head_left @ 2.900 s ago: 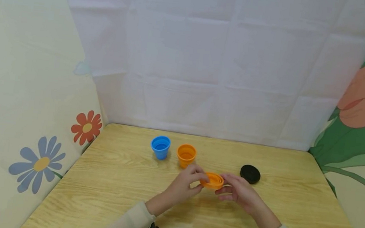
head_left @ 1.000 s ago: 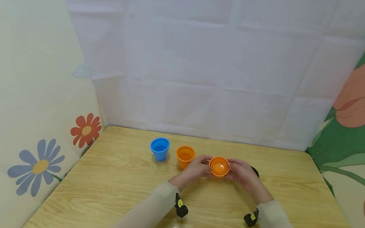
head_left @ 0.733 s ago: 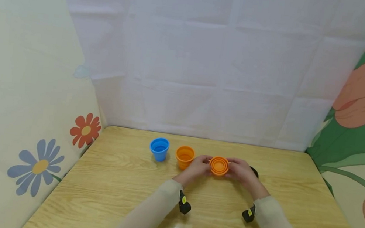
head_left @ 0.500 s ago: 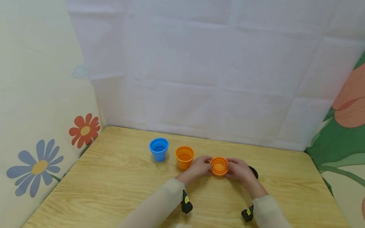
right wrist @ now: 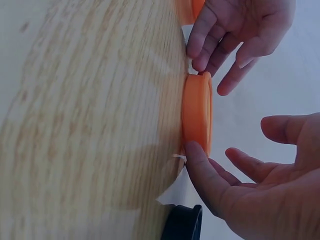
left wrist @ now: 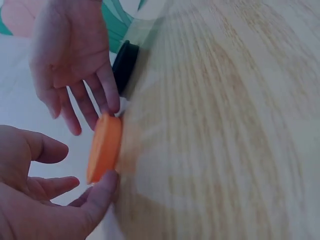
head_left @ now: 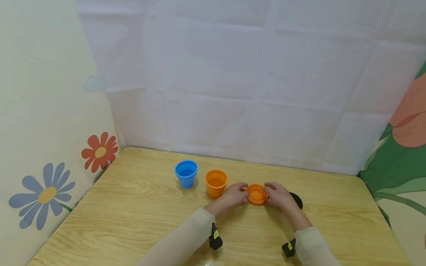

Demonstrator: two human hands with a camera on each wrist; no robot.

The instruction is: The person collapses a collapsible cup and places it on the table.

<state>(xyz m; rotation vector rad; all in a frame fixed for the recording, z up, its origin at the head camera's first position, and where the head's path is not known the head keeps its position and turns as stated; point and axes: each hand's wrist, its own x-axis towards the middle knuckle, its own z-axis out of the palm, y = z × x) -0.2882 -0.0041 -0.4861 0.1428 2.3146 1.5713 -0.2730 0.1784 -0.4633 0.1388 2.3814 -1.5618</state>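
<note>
A collapsed orange silicone cup point(head_left: 257, 194) lies flat on the table, its concentric rings facing up. My left hand point(head_left: 233, 195) is at its left side with the fingers spread loosely. On the other side my right hand point(head_left: 279, 197) curves around the rim, fingers relaxed. In the right wrist view, one fingertip of the right hand point(right wrist: 265, 195) touches or almost touches the cup wall point(right wrist: 196, 107). The left wrist view has the left hand point(left wrist: 47, 195) close to the cup point(left wrist: 105, 145), thumb apart from it. Neither hand grips it.
To the left stand an expanded orange cup point(head_left: 215, 190) and an expanded blue cup point(head_left: 186, 182), both upright. A round black disc-like piece point(head_left: 297, 200) lies behind my right wrist, partly hidden. A white cloth wall point(head_left: 218, 86) rises behind the wooden table point(head_left: 130, 219).
The orange cup, earlier held tilted between both hands, was moved back and pressed into a flat collapsed form. It rests on the table, and both hands have loosened from it.
</note>
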